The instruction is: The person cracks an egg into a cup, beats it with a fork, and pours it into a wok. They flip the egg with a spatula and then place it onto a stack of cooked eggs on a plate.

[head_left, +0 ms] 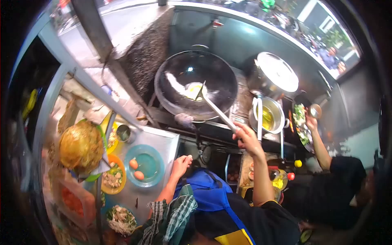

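Observation:
My right hand is wrapped round the long handle of a wok spatula. The spatula's blade dips into a large dark wok, touching or right beside an egg frying in the bottom. Lower down, my left hand hovers by the edge of the metal counter, fingers curled together with nothing visible in them. To its left, a blue-green plate on the counter holds two brown eggs.
An orange bowl of chopped food and a plate of shredded food stand at left. Right of the wok are a lidded pot and a saucepan of yellow liquid. A co-worker's hand holds a small round dish over another pan.

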Demonstrator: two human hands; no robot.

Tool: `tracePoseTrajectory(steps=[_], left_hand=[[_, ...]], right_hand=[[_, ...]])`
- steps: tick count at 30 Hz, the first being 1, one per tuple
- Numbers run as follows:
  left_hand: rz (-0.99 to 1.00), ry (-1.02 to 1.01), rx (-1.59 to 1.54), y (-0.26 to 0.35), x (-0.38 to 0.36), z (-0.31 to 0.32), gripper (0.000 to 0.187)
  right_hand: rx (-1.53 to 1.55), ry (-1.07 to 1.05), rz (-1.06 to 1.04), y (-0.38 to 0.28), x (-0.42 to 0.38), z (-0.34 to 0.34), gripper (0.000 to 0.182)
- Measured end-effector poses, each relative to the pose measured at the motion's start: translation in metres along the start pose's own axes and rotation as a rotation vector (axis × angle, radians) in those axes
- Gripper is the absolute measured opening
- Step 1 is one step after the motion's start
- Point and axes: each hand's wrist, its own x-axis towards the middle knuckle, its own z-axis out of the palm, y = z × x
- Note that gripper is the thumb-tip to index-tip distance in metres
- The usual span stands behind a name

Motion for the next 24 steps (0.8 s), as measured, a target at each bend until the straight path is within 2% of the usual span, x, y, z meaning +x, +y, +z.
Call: tracePoseTrajectory(steps=[1, 3, 4, 5, 7, 8, 9, 11, 12, 13, 15, 16, 17, 20, 24], left_hand=[[0.009, -0.042, 0.009, -0.018, 0.018, 0.012, 0.045], [0.089, 0.083, 0.427, -0.053, 0.050, 0.036, 0.061], [0.011, 0.027, 0.443, -0.059, 0.061, 0.043, 0.074], [0.027, -0.009, 0.447, -0.066, 0.067, 0.052, 0.074], [0.115, 0.059, 0.503, -0.067, 0.077, 0.066, 0.065], [0.145, -0.003, 0.405, -0.067, 0.082, 0.067, 0.052], [0.165, -0.028, 0.408, -0.057, 0.082, 0.071, 0.052], [0.057, 0.062, 0.643, -0.040, 0.076, 0.070, 0.039], [0.066, 0.050, 0.648, -0.035, 0.076, 0.070, 0.039], [-0.030, 0.004, 0.595, -0.029, 0.078, 0.068, 0.038], [-0.226, -0.079, 0.484, -0.026, 0.081, 0.066, 0.049], [-0.209, -0.048, 0.469, -0.029, 0.079, 0.067, 0.061], [-0.208, -0.049, 0.473, -0.032, 0.076, 0.066, 0.061], [-0.199, -0.111, 0.432, -0.022, 0.054, 0.063, 0.057], [0.015, -0.226, 0.288, -0.020, 0.013, 0.033, 0.037]], right_hand=[[0.021, 0.015, -0.005, 0.011, -0.009, -0.005, 0.042], [-0.111, 0.107, 0.001, 0.020, -0.025, -0.006, 0.042], [-0.091, 0.111, 0.002, 0.018, -0.034, -0.006, 0.042], [-0.024, 0.114, -0.013, 0.015, -0.041, -0.008, 0.042], [0.049, 0.153, -0.024, 0.008, -0.057, -0.008, 0.041], [0.059, 0.165, -0.029, 0.007, -0.064, -0.006, 0.041], [0.074, 0.165, -0.046, 0.004, -0.072, -0.004, 0.041], [0.146, 0.169, -0.041, -0.001, -0.084, -0.003, 0.041], [0.129, 0.171, -0.038, -0.001, -0.088, -0.003, 0.041], [0.133, 0.181, -0.039, -0.001, -0.092, -0.001, 0.041], [0.094, 0.181, -0.051, -0.001, -0.096, 0.003, 0.042], [0.066, 0.163, -0.050, 0.001, -0.097, 0.002, 0.041], [0.069, 0.164, -0.051, 0.004, -0.096, 0.002, 0.041], [0.005, 0.149, -0.059, 0.006, -0.091, 0.006, 0.043], [-0.036, 0.124, -0.095, 0.010, -0.078, 0.010, 0.044]])
